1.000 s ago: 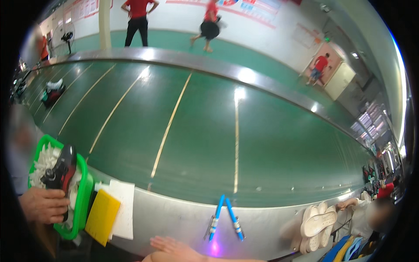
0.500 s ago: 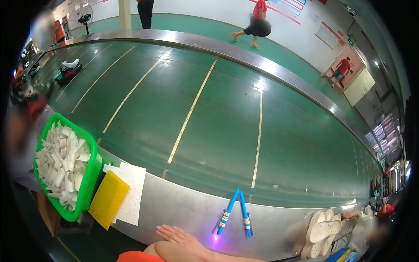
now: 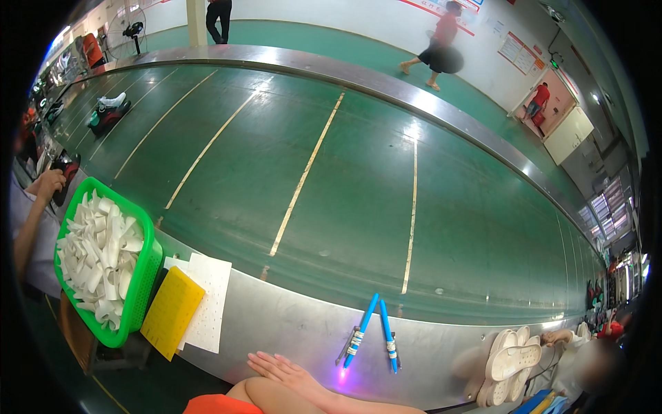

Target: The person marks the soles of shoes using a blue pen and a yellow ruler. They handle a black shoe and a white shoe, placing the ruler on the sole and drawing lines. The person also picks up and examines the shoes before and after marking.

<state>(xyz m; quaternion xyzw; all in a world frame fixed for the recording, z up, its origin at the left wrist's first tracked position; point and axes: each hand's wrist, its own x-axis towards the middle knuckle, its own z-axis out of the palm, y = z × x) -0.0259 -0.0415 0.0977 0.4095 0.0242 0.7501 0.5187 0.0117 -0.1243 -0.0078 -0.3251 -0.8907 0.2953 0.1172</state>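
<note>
In the head view, we see the person's right hand (image 3: pixel 283 372) at the near edge of the steel ledge (image 3: pixel 289 317), its forearm coming from the lower right. Its fingers are straight, flat and close to each other, with nothing seen in them; whether the palm rests on the steel or on the left arm (image 3: pixel 265 395), we cannot tell. The left hand is hidden from us, so we cannot tell how its fingers stand.

Two blue pens (image 3: pixel 360 331) lie on the ledge, to the right of this hand and a little farther from the body. The fingers point left, away from them, so the wrist side is the nearer one. Their long axes run roughly away from the person: the far ends almost meet at the border of the green belt (image 3: pixel 345 179), while the near ends spread apart. A purple glow (image 3: pixel 343 375) shows at the near end of the left pen.

On the other side, just beyond the fingertips, lie white sheets (image 3: pixel 210 303) and a yellow card (image 3: pixel 172 314), then the green basket (image 3: pixel 143 276). Between wrist and pens there is a short stretch of steel; cream clogs (image 3: pixel 514 362) bound the ledge well to the right.
</note>
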